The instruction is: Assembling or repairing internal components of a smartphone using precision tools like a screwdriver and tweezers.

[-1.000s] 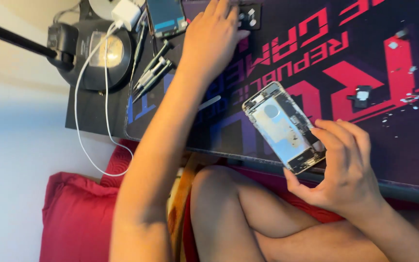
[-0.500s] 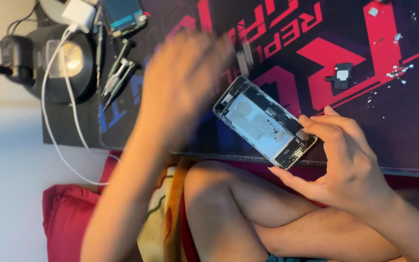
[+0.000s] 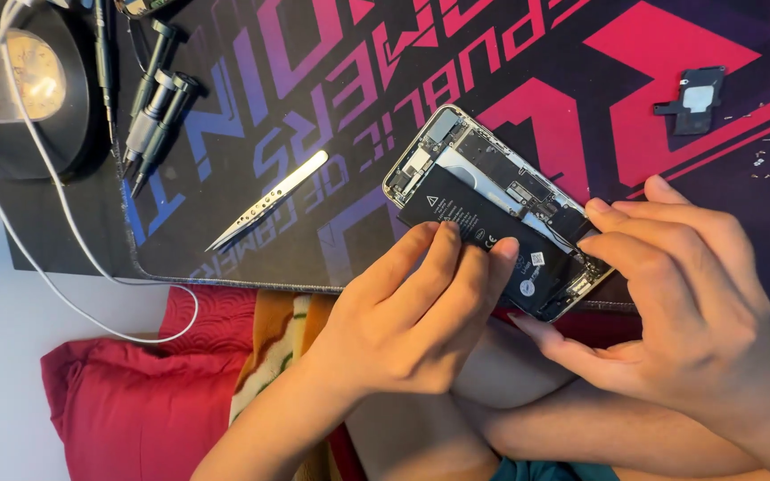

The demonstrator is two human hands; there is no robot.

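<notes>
An opened phone (image 3: 456,151) lies tilted over the near edge of the desk mat, its insides showing. A black flat battery (image 3: 483,236) rests in it. My left hand (image 3: 412,312) has its fingertips pressed on the battery's near edge. My right hand (image 3: 679,303) grips the phone's lower right end, thumb beneath and fingers on top.
Metal tweezers (image 3: 269,200) lie on the black, red and blue desk mat (image 3: 314,107) left of the phone. Screwdrivers (image 3: 153,102) lie at the upper left by a round black stand (image 3: 20,89) with a white cable (image 3: 73,232). A small black part (image 3: 692,98) sits upper right. A red cushion (image 3: 135,392) is below.
My left hand came back from the far side of the mat to the phone, and a black battery now lies in the phone. The view has moved closer.
</notes>
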